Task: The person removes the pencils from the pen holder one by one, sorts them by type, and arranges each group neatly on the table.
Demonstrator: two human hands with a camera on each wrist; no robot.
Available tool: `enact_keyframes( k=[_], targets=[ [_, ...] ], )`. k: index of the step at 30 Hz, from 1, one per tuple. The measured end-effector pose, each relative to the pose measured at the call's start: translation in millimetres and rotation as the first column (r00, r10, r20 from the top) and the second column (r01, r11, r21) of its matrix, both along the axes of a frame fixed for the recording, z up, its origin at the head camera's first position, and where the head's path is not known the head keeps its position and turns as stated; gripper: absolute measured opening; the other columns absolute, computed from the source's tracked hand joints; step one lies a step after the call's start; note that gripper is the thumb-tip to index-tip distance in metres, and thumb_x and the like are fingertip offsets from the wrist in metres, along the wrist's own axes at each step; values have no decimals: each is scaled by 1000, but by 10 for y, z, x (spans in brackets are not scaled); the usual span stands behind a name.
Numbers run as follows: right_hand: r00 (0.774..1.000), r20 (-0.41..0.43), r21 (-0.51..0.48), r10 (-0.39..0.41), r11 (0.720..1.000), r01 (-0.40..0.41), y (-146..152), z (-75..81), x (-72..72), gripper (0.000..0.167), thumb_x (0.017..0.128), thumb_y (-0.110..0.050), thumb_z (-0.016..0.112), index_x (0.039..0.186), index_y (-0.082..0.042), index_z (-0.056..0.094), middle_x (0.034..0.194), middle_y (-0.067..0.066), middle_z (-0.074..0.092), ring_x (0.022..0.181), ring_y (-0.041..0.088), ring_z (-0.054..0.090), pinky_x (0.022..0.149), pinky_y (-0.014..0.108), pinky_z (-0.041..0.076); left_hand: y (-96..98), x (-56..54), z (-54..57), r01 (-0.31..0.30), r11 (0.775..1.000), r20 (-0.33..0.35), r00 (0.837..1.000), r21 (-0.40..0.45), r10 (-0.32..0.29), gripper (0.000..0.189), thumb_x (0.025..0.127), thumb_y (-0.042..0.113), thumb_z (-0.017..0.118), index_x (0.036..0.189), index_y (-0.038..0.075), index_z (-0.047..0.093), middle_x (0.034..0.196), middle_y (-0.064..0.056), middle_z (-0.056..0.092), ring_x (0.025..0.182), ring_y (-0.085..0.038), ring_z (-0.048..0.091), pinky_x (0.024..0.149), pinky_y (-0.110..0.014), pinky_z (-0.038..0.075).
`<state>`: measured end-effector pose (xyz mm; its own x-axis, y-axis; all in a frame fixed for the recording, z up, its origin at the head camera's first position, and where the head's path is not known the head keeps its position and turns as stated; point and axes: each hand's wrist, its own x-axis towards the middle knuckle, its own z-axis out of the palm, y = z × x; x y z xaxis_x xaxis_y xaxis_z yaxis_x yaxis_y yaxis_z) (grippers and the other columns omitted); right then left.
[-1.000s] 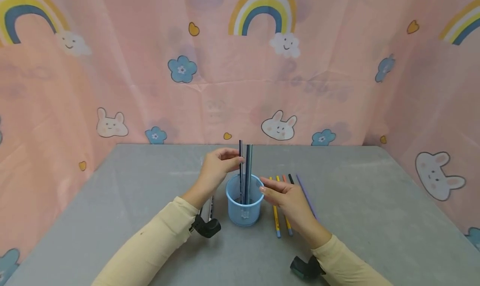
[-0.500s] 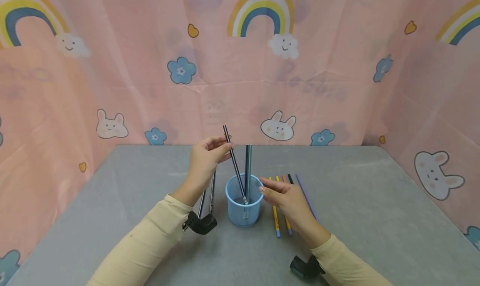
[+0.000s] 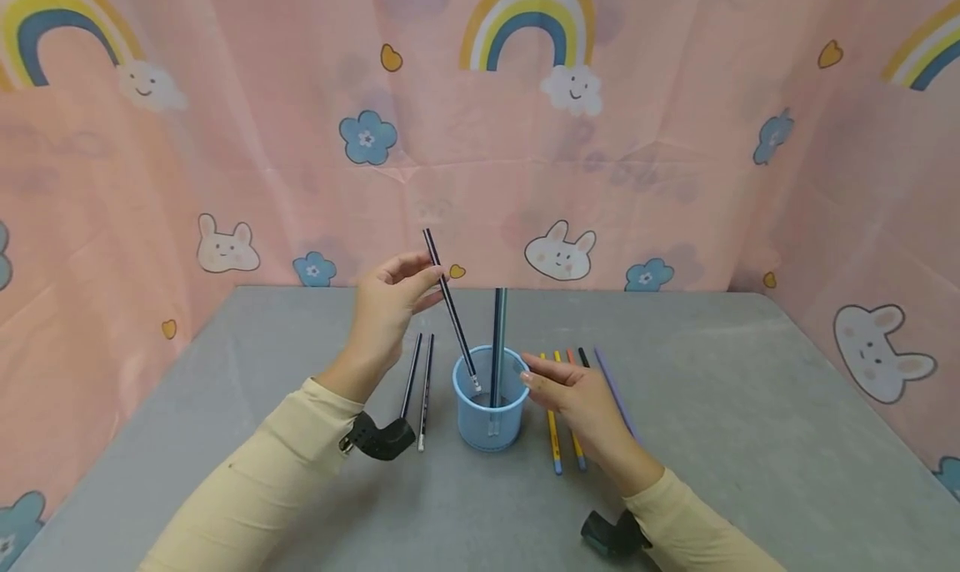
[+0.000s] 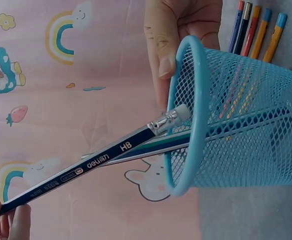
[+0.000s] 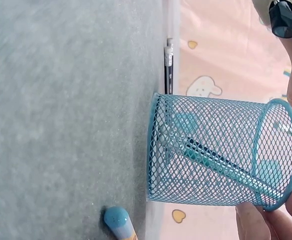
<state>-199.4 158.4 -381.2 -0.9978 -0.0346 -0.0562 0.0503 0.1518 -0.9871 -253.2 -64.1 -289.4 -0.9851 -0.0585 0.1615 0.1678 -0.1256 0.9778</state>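
Observation:
My left hand pinches a dark blue striped HB pencil near its upper end. The pencil leans left, and its white eraser end is down at the mouth of a light blue mesh pencil cup. At the cup's right side, my right hand grips the rim between thumb and fingers. The cup stands upright on the table. Inside it, dark and teal pencils stand with their upper parts above the rim. Through the mesh in the right wrist view, their lower ends reach near the cup's bottom.
Left of the cup, two dark pencils lie on the grey table. To its right lie yellow pencils with blue ends, plus orange, black and purple ones, partly behind my right hand. A pink printed curtain surrounds the table.
My left hand has moved up and left, lifting the pencil from upright in the cup to a leftward tilt, its eraser end higher. My right hand has stayed at the rim.

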Motion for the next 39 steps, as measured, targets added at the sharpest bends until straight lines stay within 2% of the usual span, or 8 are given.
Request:
enact_keyframes(
  k=[9,19,23,28,32,39],
  targets=[
    [1000,4,-17,6,1000,-6,11,-20,6,40,95,-15,67,133,-2,62,136,17,62,114,13,66,94,31,57,-128,9,68,37,999,21,999,-35,-37,35,96,5,64,128,-6,61,97,2,64,88,-3,68,85,-27,60],
    [1000,13,-27,4,1000,-3,0,-35,-6,39,96,-14,66,133,-2,62,136,17,62,115,16,66,94,31,56,-256,21,14,88,986,124,990,-139,-71,36,96,5,63,130,-7,60,102,2,65,85,-2,68,85,-29,61],
    [1000,18,-20,-13,1000,13,6,-29,-1,38,96,-14,66,132,-2,62,136,18,62,117,19,66,94,33,56,-273,-12,-65,127,976,172,980,-177,-96,34,95,7,65,127,-6,63,102,1,67,88,-5,68,86,-31,61],
    [1000,20,-21,-15,1000,15,21,-13,-1,38,96,-14,65,132,-1,62,136,18,62,120,22,64,94,32,56,-308,-74,-207,160,961,215,970,-224,-111,35,95,8,66,127,-6,63,120,-14,67,90,-6,68,87,-31,60],
    [1000,16,-21,-11,1000,11,26,-6,-9,38,96,-13,65,132,-2,62,137,18,62,119,21,65,94,32,56,-358,-133,-315,168,948,248,963,-269,-101,34,95,7,66,126,-5,64,131,-21,63,90,-7,69,88,-31,60],
    [1000,5,-23,-3,1000,3,6,-8,0,38,96,-14,66,132,0,62,136,18,62,117,21,66,94,32,56,-491,-209,-473,187,918,291,953,-351,-83,32,94,6,65,124,-7,64,126,-23,65,93,-12,69,89,-34,60]
  ],
)
